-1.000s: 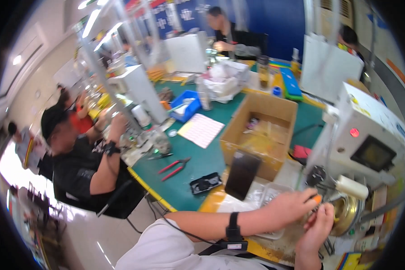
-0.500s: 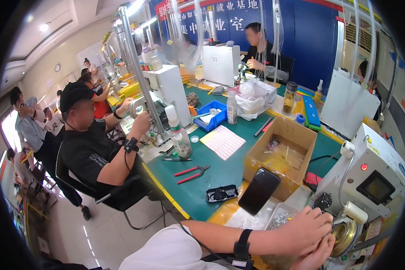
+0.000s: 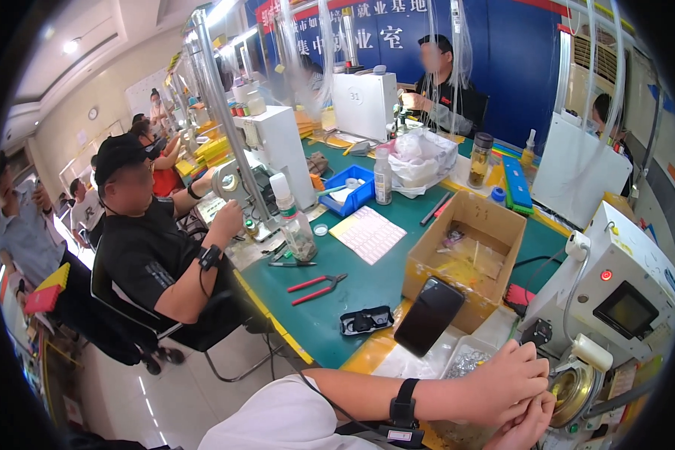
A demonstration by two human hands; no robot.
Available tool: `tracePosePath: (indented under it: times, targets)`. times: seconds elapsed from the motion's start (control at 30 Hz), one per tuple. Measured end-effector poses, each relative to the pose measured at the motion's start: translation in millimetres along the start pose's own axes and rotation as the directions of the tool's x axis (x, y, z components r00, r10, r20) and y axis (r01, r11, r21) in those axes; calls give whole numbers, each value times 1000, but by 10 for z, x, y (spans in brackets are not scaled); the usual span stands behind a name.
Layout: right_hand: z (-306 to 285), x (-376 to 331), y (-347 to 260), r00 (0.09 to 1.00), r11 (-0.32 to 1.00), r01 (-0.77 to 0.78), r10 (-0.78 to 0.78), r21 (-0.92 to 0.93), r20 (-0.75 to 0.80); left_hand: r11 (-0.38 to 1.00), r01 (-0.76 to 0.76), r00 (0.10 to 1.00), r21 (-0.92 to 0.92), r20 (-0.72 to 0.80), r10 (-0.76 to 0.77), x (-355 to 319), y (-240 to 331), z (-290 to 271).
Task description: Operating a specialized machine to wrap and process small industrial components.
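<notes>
My hands have stayed at the round brass fixture (image 3: 572,388) on the white machine (image 3: 622,292), near right. My left hand (image 3: 506,382) pinches something small there; my right hand (image 3: 525,429) curls beneath, grip unclear.

- Green-topped workbench (image 3: 367,281) with yellow edge
- Open brown cardboard box (image 3: 465,259)
- Red-handled pliers (image 3: 316,288)
- White label sheet (image 3: 369,234)
- Blue plastic bin (image 3: 349,191)
- White boxy machine (image 3: 615,292)
</notes>
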State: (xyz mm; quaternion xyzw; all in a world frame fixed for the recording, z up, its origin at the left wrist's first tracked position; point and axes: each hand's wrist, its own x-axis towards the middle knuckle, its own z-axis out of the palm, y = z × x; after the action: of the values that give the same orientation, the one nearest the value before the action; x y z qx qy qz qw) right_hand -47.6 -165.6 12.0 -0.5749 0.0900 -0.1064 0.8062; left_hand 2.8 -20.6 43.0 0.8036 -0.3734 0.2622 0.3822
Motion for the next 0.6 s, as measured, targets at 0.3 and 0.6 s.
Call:
tracePosePath:
  times: [0.3,0.6]
  targets:
    - [-241,-274,37,994,1000,-24,22,11,111,972,-50,989,-228,124,80,-14,-128,70]
    - [316,-189,-956,272,753,656,-292,45,917,965,-149,988,-214,3,153,-147,-212,317]
